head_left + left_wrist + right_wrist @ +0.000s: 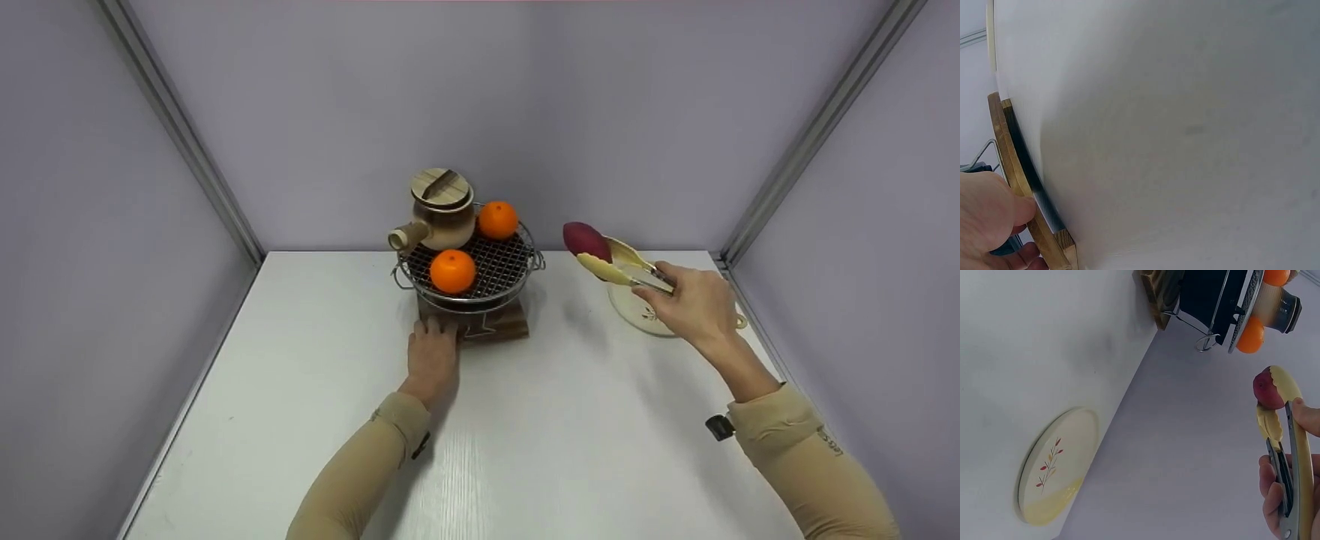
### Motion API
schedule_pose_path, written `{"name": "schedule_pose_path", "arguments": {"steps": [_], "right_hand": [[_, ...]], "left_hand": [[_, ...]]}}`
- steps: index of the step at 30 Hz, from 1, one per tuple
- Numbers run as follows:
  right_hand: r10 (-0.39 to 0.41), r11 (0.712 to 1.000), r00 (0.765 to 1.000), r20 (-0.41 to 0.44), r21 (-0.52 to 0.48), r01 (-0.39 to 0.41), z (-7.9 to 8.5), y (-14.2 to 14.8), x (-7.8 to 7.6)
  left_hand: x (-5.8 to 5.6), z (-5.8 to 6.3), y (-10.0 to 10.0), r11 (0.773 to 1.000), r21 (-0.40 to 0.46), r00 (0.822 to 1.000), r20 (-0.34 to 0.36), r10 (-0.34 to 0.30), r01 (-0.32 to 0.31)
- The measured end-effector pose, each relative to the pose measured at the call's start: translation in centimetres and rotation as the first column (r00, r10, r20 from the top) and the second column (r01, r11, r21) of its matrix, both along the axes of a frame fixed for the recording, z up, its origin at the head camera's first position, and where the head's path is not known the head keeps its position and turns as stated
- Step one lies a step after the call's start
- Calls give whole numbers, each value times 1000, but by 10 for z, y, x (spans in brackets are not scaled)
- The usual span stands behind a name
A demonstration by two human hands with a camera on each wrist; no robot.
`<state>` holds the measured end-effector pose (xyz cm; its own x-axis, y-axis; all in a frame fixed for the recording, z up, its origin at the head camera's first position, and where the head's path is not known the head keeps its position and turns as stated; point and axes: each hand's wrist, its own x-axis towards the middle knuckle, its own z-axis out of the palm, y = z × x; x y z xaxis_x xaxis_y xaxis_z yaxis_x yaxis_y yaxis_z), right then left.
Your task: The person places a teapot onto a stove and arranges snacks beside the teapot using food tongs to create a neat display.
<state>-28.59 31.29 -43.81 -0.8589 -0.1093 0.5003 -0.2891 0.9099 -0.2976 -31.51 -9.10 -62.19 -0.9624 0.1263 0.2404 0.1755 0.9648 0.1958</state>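
My right hand (pixel 697 304) grips a pair of tongs (pixel 1297 467) with cream-yellow heads and metal arms. Between the tong heads is a dark red sweet potato (pixel 585 240), held up in the air to the right of the grill. My left hand (pixel 432 358) holds the front left edge of the grill's wooden base (pixel 506 322); in the left wrist view the thumb lies on one side of the board (pixel 1016 160) and fingertips show past its other side. On the round wire grill rack (pixel 499 266) sit two oranges (pixel 452 271) and a brown teapot (pixel 448 221) with a wooden lid.
A pale round plate (pixel 1072 455) with a painted red sprig lies on the white table (pixel 555 435) at the right, partly behind my right hand in the head view. Wire handles (pixel 538 261) stick out from the rack's sides. Grey panels (pixel 525 112) enclose the table.
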Motion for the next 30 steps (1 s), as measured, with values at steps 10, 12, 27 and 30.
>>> {"name": "schedule_pose_path", "arguments": {"steps": [10, 12, 27, 30], "right_hand": [[66, 997, 998, -14, 39, -66, 5, -9, -7], [70, 996, 998, -5, 54, -69, 6, -11, -9], [155, 976, 986, 55, 146, -161, 14, -29, -29], [162, 970, 986, 46, 175, -168, 16, -33, -33]], "left_hand": [[-4, -4, -1, 999, -42, 1000, 16, 15, -15], [-4, -5, -1, 999, -33, 1000, 19, 12, -12], [-3, -6, -1, 1000, -24, 999, 35, 13, -12], [-2, -4, 0, 1000, -24, 999, 31, 12, -12]]}}
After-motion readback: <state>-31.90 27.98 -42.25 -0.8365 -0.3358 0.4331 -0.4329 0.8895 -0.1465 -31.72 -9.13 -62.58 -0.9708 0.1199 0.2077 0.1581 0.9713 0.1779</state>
